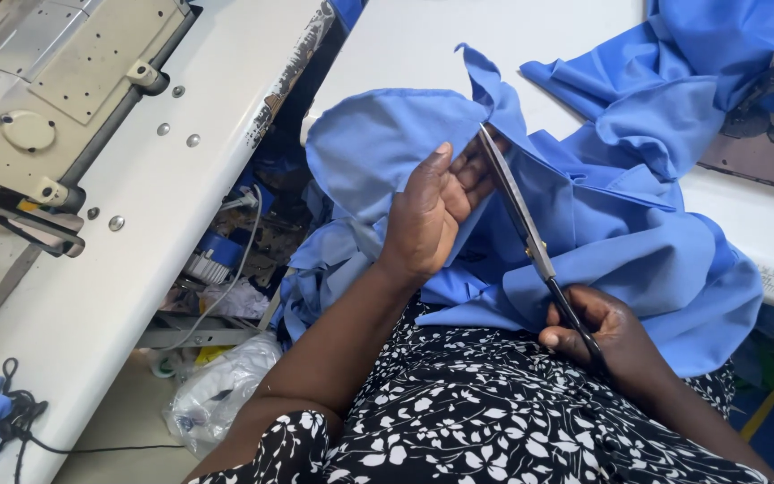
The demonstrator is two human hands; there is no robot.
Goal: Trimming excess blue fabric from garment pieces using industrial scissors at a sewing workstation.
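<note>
The blue fabric [584, 233] lies bunched across my lap. My left hand [432, 211] pinches its raised fold, nearer the cut. The scissors [521, 220], gripped in my right hand [597, 336], slant from near right to far left, blades closed against that fold.

The blue cloth [584, 224] is looking thin, woven and matt, creasing softly. The scissors [521, 215] are showing long bare-metal blades with a dull shine and black, smooth handles. At far left the sewing machine [38, 81] is appearing as cream painted metal, slightly glossy, and the white table [136, 224] beside it is looking smooth, its edge chipping.
</note>
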